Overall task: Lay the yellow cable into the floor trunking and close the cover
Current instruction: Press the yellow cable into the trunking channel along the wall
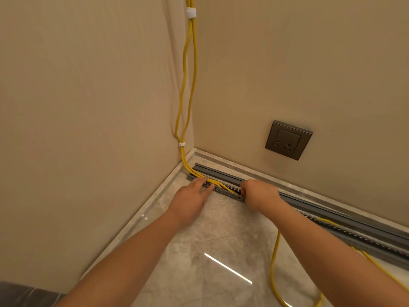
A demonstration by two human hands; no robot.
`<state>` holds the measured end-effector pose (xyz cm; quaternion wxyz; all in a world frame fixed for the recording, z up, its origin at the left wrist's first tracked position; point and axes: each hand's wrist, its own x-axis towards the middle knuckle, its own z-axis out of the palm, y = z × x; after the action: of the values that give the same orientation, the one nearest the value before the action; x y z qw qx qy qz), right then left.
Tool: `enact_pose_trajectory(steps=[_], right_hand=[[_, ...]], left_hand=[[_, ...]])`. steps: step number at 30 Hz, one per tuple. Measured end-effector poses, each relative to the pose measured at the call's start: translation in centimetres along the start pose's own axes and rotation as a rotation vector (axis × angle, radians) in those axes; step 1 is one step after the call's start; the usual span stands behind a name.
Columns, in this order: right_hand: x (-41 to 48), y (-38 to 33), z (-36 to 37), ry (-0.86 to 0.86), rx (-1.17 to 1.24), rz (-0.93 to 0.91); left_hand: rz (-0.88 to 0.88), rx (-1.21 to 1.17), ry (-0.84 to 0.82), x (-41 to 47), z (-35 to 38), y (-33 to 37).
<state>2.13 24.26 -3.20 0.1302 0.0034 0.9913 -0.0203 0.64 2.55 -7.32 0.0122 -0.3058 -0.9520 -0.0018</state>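
**Both hands at the trunking in the corner**

Two beige walls (88, 85) meet at a corner in the far middle, and a glossy marble floor (210, 240) fills the near part of the view. A grey trunking (332, 220) runs along the foot of the right wall, from the corner to the near right edge; its slotted channel is open on top, with the cover (221, 172) standing up behind it on the wall side. A grey socket (288, 140) sits on the right wall above the trunking.

The yellow cable (188, 85) comes down the corner in strands, bound by two white ties (191, 12), bends at the floor and enters the far end of the trunking. More of it loops loose over the floor at the near right.

The left hand (190, 200) lies flat, fingers spread and pressing the strands at the far end of the channel. The right hand (259, 194), just to the right, is curled, its fingertips pinching the cable down into the slots.
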Motion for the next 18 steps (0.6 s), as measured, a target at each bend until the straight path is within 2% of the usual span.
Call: enact_pose_trajectory(steps=[4,7,9,11,14,18], right_hand=[[0.0,-1.2,-0.5,0.006,-0.143,0.001],[0.3,-2.3,-0.5,0.088,-0.206,-0.046],[0.7,-2.8,-0.2,0.168,-0.116,-0.075],[1.3,-3.5,0.2,0.217,0.071,-0.082],[2.5,-4.4,0.7,0.212,0.303,-0.058],[3.7,-5.3,1.2,0.214,0.415,-0.003]], left_hand=[[-0.040,-0.016,0.012,-0.2,-0.3,0.5],[-0.070,-0.087,0.075,0.2,-0.7,0.7],[-0.076,-0.113,0.088,0.5,-0.7,0.6],[-0.083,-0.134,0.095,0.7,-0.5,0.2],[-0.079,-0.159,0.100,1.0,-0.5,-0.5],[-0.075,-0.165,0.118,1.5,-0.5,-1.2]])
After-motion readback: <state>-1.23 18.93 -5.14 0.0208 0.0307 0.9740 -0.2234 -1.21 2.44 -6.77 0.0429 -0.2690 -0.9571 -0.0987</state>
